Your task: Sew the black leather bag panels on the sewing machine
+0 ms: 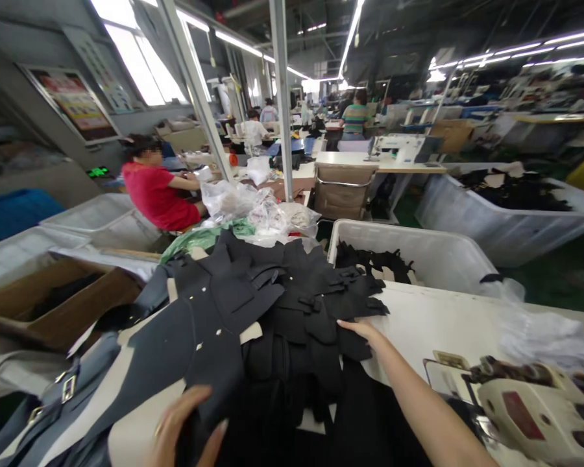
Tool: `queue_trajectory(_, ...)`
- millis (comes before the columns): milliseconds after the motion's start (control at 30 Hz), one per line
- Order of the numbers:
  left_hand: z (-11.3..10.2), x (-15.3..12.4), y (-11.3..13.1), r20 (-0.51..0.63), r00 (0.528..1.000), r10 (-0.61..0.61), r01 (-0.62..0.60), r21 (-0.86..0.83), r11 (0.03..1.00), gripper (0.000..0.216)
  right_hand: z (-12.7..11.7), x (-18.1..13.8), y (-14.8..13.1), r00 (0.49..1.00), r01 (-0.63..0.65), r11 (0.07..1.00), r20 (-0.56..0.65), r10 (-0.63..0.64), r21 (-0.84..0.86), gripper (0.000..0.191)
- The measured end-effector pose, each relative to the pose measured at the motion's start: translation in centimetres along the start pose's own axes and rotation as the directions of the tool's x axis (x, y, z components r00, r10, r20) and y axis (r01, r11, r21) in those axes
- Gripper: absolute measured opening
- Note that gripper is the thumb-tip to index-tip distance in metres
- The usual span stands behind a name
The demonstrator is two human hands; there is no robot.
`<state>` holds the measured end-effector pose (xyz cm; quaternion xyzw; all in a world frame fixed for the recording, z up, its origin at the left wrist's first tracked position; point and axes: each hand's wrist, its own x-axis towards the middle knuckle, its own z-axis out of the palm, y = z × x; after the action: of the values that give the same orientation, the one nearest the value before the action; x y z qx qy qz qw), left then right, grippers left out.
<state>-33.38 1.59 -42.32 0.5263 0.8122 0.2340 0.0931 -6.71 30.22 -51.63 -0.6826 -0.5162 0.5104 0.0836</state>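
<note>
A heap of black cut fabric pieces [296, 324] covers the table in front of me, with several small tabs and straps among the pieces. My right hand [360, 329] is at the right side of the heap, its thumb on the edge of a black fabric piece and its other fingers mostly hidden under it. Low in the view, my left hand [187, 421] is slightly blurred. Its thumb and fingers are apart at the edge of dark fabric with pale backing. Larger dark pieces [175, 344] with small white marks lie on the left, beside straps with metal buckles [68, 388].
An overlock-type sewing machine [525, 408] stands at the right on the white tabletop [418, 318]. Behind the table is a white plastic bin [413, 240] holding black pieces. Clear plastic bags [253, 207] lie beyond the heap. A cardboard box [53, 305] and a seated person in red [150, 185] are at left.
</note>
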Motion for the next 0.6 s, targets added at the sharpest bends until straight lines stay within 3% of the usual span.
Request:
queue_trajectory(67, 0.7, 4.9, 0.0, -0.027, 1.000, 0.014, -0.014, 0.009, 1.000, 0.056, -0.4, 0.8, -0.4, 0.991, 0.003, 0.999, 0.134, -0.008, 0.037, 0.025)
queue_trajectory(133, 2.6, 9.7, -0.1, 0.143, 0.989, -0.028, 0.013, 0.105, 0.994, 0.072, -0.3, 1.6, -0.7, 0.975, 0.019, 0.998, 0.221, -0.034, 0.067, 0.025)
queue_trajectory(200, 5.2, 13.5, -0.6, 0.341, 0.932, -0.124, 0.049, 0.221, 0.974, 0.087, 0.4, 2.3, -0.5, 0.961, 0.045, 0.995, 0.270, -0.066, 0.084, 0.023)
queue_trajectory(267, 7.8, 15.4, -1.5, 0.379, 0.916, -0.133, 0.041, 0.239, 0.970, 0.078, 1.4, 2.6, 0.1, 0.950, 0.064, 0.994, 0.300, -0.086, 0.083, 0.019)
queue_trajectory(400, 10.0, 15.5, -3.8, 0.351, 0.931, -0.101, 0.015, 0.240, 0.971, 0.062, 3.8, 1.5, 2.1, 0.930, 0.083, 0.993, 0.351, -0.107, 0.083, 0.016)
queue_trajectory(500, 9.2, 14.5, -5.4, 0.352, 0.932, -0.084, -0.004, 0.243, 0.970, 0.058, 5.8, -0.5, 3.3, 0.912, 0.095, 0.990, 0.390, -0.129, 0.105, 0.013)
queue_trajectory(600, 7.9, 13.6, -7.1, 0.384, 0.922, -0.048, -0.047, 0.234, 0.971, 0.053, 7.9, -2.8, 4.1, 0.901, 0.113, 0.985, 0.403, -0.158, 0.132, 0.032)
